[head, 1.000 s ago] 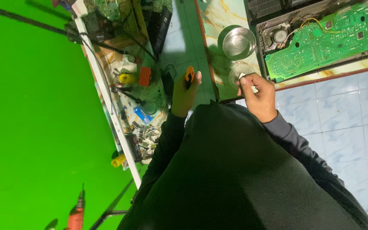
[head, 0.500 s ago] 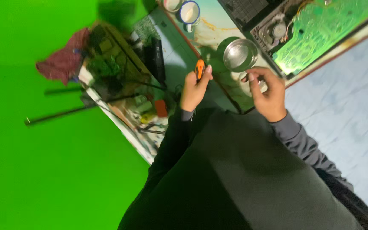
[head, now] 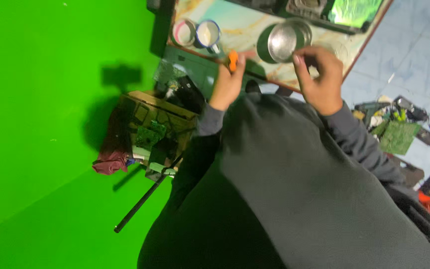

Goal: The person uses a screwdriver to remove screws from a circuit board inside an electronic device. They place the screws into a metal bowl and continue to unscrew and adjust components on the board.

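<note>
While the dark grey garment [head: 294,199] filled the near part of the view, the two hands rose beyond it over the near edge of the patterned table [head: 245,30]. The left hand [head: 227,82] was closed around one orange-handled tool [head: 233,60], of which only the orange end showed above the fingers; its long axis ran roughly away from the body, toward the table, and its tip could not be seen. The right hand [head: 319,79] was curled, fingers bent toward the thumb, and whether it pinched anything could not be told, though something faint and clear showed just beyond it. Between the hands, a little farther off, sat one round metal bowl [head: 287,40], its mouth up and nothing to be made out inside. To the left of it stood two mugs [head: 197,34] side by side, the blue-rimmed one holding something pale. At the far edge lay one green circuit board [head: 357,11], partly cut off. Left of the table an open cardboard box [head: 150,117] held a smaller green board and oddments, with a dark red cloth [head: 113,154] draped beside it.
</note>
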